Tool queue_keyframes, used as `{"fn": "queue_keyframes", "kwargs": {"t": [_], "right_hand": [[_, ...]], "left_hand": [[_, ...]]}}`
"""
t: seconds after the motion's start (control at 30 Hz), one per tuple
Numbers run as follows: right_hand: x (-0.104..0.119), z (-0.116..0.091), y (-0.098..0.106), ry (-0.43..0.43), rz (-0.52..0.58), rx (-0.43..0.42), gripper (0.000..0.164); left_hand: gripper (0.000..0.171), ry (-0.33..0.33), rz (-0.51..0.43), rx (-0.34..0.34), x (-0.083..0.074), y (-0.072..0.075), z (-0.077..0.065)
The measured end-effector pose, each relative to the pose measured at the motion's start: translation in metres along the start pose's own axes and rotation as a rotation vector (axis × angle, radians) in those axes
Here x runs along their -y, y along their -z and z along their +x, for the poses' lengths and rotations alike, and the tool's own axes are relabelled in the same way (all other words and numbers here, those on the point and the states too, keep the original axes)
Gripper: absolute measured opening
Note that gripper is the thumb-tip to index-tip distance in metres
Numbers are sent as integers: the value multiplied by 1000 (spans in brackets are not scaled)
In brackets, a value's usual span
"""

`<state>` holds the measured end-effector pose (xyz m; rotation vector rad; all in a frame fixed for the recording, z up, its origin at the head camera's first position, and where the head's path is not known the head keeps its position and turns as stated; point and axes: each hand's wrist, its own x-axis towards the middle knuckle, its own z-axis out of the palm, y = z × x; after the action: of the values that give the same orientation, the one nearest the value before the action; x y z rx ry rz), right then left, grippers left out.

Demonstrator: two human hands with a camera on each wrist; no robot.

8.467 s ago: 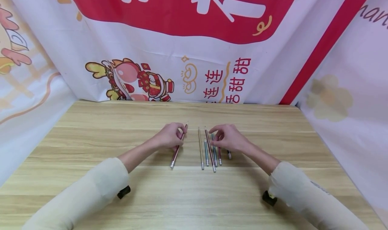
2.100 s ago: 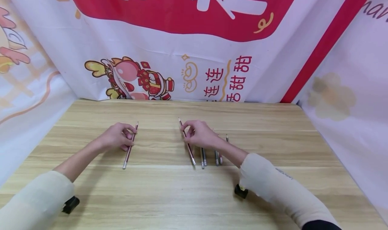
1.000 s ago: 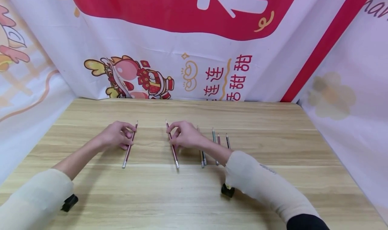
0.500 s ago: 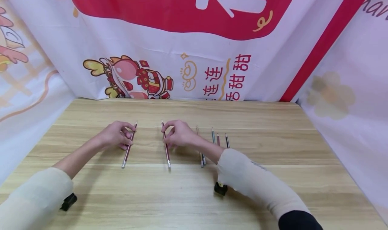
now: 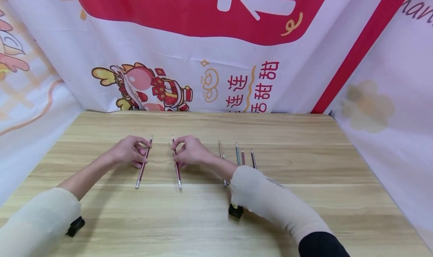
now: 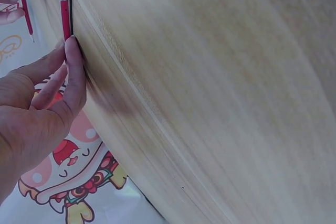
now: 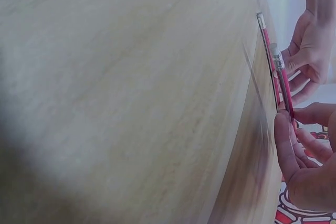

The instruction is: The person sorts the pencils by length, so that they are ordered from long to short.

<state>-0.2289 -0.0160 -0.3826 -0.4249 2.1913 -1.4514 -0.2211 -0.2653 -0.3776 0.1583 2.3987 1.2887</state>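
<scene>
My left hand (image 5: 130, 151) pinches a dark red pencil (image 5: 141, 171) on the left part of the table, its eraser end toward me. Just to the right, my right hand (image 5: 190, 150) pinches a second dark red pencil (image 5: 177, 172) between thumb and fingers. The two pencils stand a small gap apart, points away from me and slightly converging. In the left wrist view, the metal band and eraser of the left pencil (image 6: 65, 17) jut past the fingertips. The right wrist view shows the right pencil (image 7: 286, 85) in front of the left one (image 7: 268, 40).
Several more pencils lie right of centre, among them a teal one (image 5: 238, 154) and a black one (image 5: 253, 159); my right forearm partly covers them. The wooden table (image 5: 203, 219) ends at a printed cloth (image 5: 189, 50) behind. Black devices (image 5: 235, 211) hang under both wrists.
Over the longer span, my left hand carries its pencil left, then stays put. My right hand grips a dark red pencil from the group and brings it left, still moving slightly left toward the other.
</scene>
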Motion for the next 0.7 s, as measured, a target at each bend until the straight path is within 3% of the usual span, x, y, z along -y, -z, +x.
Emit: {"fn": "queue_keyframes", "kwargs": {"t": [0.7], "right_hand": [[10, 10, -25, -24, 53, -24, 31]], "left_hand": [[55, -35, -14, 2, -1, -1, -2]]}}
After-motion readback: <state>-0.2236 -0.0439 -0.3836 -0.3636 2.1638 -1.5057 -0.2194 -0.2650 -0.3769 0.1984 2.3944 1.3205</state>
